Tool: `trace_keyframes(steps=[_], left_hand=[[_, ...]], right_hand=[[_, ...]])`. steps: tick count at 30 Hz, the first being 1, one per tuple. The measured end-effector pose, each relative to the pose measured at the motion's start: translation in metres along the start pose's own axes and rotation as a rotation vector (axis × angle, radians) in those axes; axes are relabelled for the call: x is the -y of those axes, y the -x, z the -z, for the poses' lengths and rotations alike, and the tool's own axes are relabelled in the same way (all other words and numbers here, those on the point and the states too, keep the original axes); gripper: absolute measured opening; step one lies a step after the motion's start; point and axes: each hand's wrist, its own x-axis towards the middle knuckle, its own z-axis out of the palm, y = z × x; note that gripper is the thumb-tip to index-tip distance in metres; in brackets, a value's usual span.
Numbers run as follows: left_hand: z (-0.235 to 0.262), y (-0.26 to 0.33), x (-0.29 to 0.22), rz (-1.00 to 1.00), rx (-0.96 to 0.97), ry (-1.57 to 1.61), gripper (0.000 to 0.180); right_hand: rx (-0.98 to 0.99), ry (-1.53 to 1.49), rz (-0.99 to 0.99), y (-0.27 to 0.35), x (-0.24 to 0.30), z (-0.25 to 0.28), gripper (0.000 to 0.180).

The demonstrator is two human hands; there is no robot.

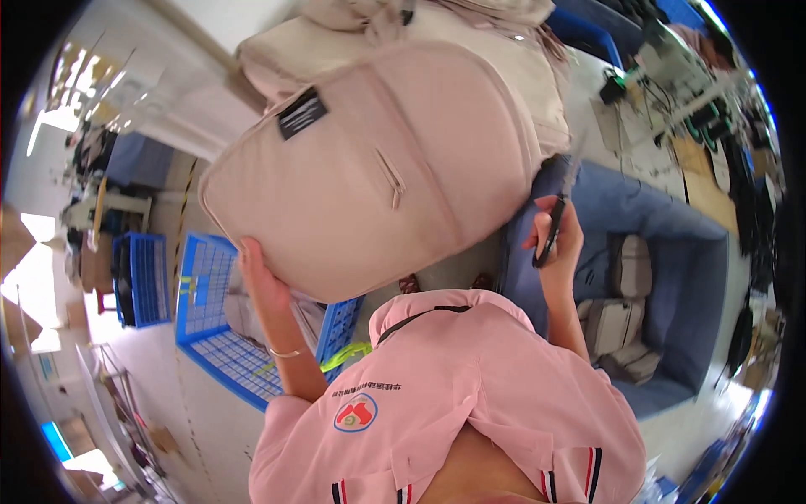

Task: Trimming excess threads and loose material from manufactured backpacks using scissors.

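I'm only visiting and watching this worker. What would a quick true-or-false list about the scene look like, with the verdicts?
1. The left hand touches the beige fabric piece near its edge. True.
2. The right hand is empty. False: it holds a black-handled tool.
3. The dark label is on the person's sleeve. False: it is on the beige fabric piece.
4. A blue plastic basket stands at the person's left. True.

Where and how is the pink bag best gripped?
Likely by its lower-left edge, coming from the person's left: the pink bag is broad with a smooth face that offers little purchase, while that edge lies nearest the left hand, which holds it there.
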Motion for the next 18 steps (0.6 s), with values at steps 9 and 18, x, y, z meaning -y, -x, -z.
trace_keyframes(steps=[9, 18], left_hand=[[-0.011, -0.058, -0.086, -0.064, 0.308, -0.571, 0.037], [-0.035, -0.112, -0.079, -0.096, 0.543, -0.432, 0.031]], right_hand=[[0.349, 0.625, 0.603, -0.038, 0.045, 0.004, 0.065], [0.523, 0.806, 0.624, -0.067, 0.054, -0.011, 0.068]])
